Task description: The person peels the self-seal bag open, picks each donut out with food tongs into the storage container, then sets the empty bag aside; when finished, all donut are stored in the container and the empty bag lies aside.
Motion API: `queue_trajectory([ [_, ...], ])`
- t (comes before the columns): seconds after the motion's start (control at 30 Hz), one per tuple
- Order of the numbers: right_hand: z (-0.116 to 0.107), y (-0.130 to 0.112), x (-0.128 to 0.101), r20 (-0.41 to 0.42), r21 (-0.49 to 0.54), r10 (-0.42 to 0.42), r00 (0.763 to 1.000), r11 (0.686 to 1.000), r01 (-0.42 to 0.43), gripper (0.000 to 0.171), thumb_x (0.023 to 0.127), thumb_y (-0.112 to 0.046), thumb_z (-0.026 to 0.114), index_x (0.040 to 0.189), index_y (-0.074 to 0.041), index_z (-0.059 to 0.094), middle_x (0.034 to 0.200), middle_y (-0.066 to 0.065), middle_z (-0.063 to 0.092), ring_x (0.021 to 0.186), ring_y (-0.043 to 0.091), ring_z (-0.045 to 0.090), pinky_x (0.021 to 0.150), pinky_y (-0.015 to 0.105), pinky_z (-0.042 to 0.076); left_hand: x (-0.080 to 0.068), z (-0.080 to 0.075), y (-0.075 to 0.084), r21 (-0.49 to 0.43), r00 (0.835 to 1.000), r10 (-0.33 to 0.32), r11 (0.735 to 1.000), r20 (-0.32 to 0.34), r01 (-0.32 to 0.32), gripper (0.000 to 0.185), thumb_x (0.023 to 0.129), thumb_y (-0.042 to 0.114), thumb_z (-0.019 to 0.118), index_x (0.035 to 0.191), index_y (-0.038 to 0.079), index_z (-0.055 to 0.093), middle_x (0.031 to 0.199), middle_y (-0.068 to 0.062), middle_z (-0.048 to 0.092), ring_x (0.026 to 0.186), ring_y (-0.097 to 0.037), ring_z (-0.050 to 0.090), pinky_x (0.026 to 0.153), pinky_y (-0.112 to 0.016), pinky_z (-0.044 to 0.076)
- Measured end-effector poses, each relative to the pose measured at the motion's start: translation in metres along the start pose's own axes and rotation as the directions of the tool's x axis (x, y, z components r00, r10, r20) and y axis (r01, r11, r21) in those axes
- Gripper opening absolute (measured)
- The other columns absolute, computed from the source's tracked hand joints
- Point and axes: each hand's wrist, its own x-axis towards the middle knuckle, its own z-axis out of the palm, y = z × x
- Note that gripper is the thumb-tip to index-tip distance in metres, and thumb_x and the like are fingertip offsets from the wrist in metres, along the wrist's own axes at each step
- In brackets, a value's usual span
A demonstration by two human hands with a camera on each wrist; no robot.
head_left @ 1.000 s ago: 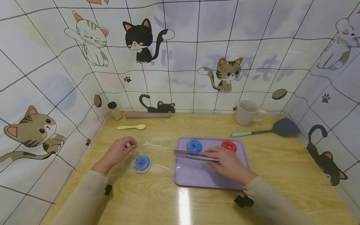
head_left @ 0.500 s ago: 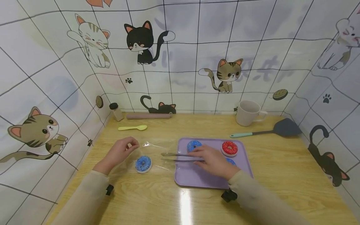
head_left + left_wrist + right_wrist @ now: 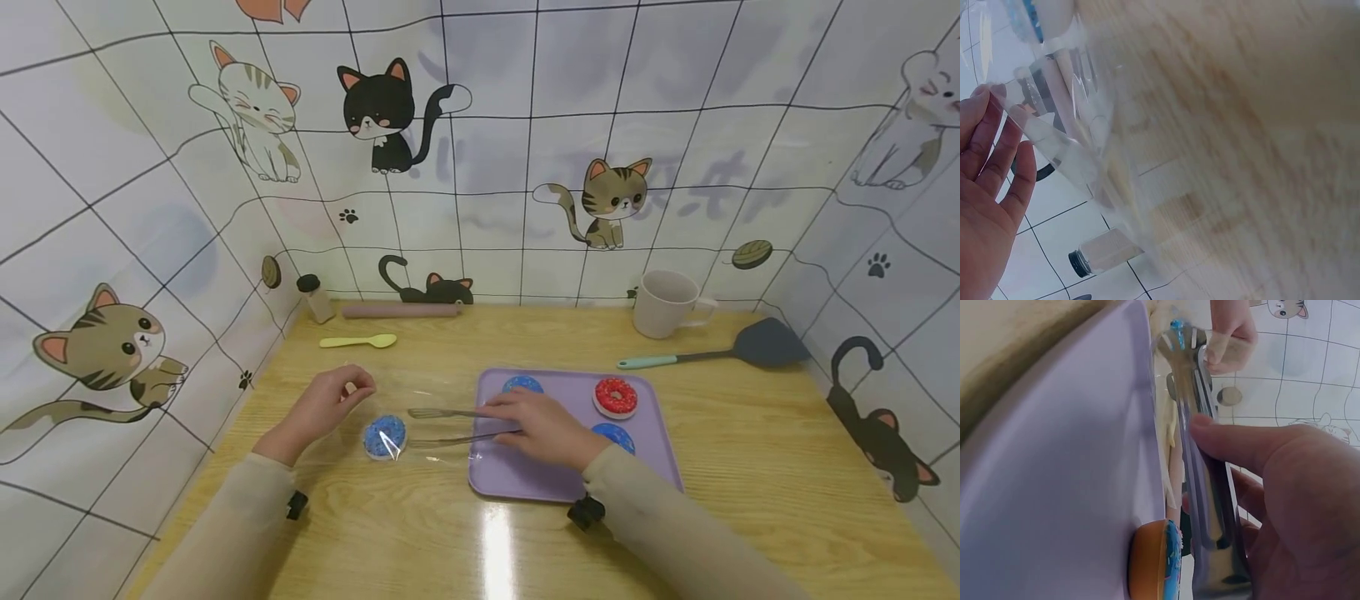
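My left hand (image 3: 347,388) pinches the edge of a clear plastic bag (image 3: 405,400) lying on the wooden table. A blue donut (image 3: 385,437) sits in or on that plastic, just right of the hand. My right hand (image 3: 501,419) grips metal tongs (image 3: 442,425) over the left edge of the purple tray (image 3: 525,475). The tongs' arms are spread, and their tips point at the blue donut. In the right wrist view my thumb presses the tongs (image 3: 1200,444) above the tray (image 3: 1054,487). The left wrist view shows my fingers (image 3: 997,156) beside the plastic (image 3: 1054,125).
On the tray lie a red donut (image 3: 616,396) and two blue donuts (image 3: 522,384) (image 3: 613,435). Along the back stand a mug (image 3: 663,302), a spatula (image 3: 720,350), a yellow spoon (image 3: 358,341), a rolling pin (image 3: 401,310) and a small shaker bottle (image 3: 315,297). Cat-patterned walls enclose three sides.
My right hand has slid left across the tray with the tongs, whose arms have spread and now reach past the tray's edge toward the blue donut. The left hand has stayed put.
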Motion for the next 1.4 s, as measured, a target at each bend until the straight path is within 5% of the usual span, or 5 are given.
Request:
queue_trajectory([
  [0.47,0.010,0.002,0.018,0.067,-0.032,-0.072,0.995,0.997,0.074,0.057,0.098,-0.036,0.073,0.150,-0.021,0.056,0.149,0.002,0.059,0.140,0.027,0.052,0.117,0.048,0.041,0.001,0.002,0.001,0.000,1.000,0.006,1.000,0.007,-0.006,0.005,0.102,0.017,0.067,0.102,0.014,0.071,0.095,0.004,0.072,0.088,-0.017,0.064,0.077,-0.032,0.053],
  [0.77,0.012,-0.005,0.019,0.037,-0.001,-0.127,0.991,0.992,0.128,0.048,0.099,-0.026,0.072,0.145,-0.019,0.061,0.144,0.004,0.062,0.130,0.025,0.057,0.108,0.046,0.049,0.001,0.002,-0.003,-0.001,1.000,0.025,1.000,-0.005,-0.025,0.005,0.101,0.016,0.068,0.100,0.013,0.072,0.095,0.002,0.072,0.087,-0.013,0.064,0.074,-0.031,0.053],
  [1.0,0.008,-0.007,0.012,0.004,-0.049,-0.106,0.994,0.993,0.106,0.048,0.098,-0.029,0.073,0.144,-0.022,0.062,0.142,0.002,0.064,0.134,0.028,0.057,0.113,0.048,0.045,0.000,0.003,-0.003,0.008,1.000,0.029,1.000,-0.007,-0.029,0.003,0.101,0.016,0.069,0.100,0.015,0.072,0.096,0.004,0.072,0.087,-0.012,0.064,0.075,-0.030,0.054],
  [1.4,-0.006,0.001,-0.011,-0.047,-0.078,-0.023,0.999,0.997,0.020,0.051,0.096,-0.026,0.076,0.144,-0.031,0.062,0.138,-0.003,0.066,0.127,0.024,0.060,0.103,0.046,0.052,0.000,0.004,-0.009,0.027,1.000,0.028,0.999,0.008,-0.028,0.005,0.100,0.016,0.070,0.103,0.013,0.073,0.099,0.004,0.072,0.090,-0.012,0.065,0.076,-0.032,0.054],
])
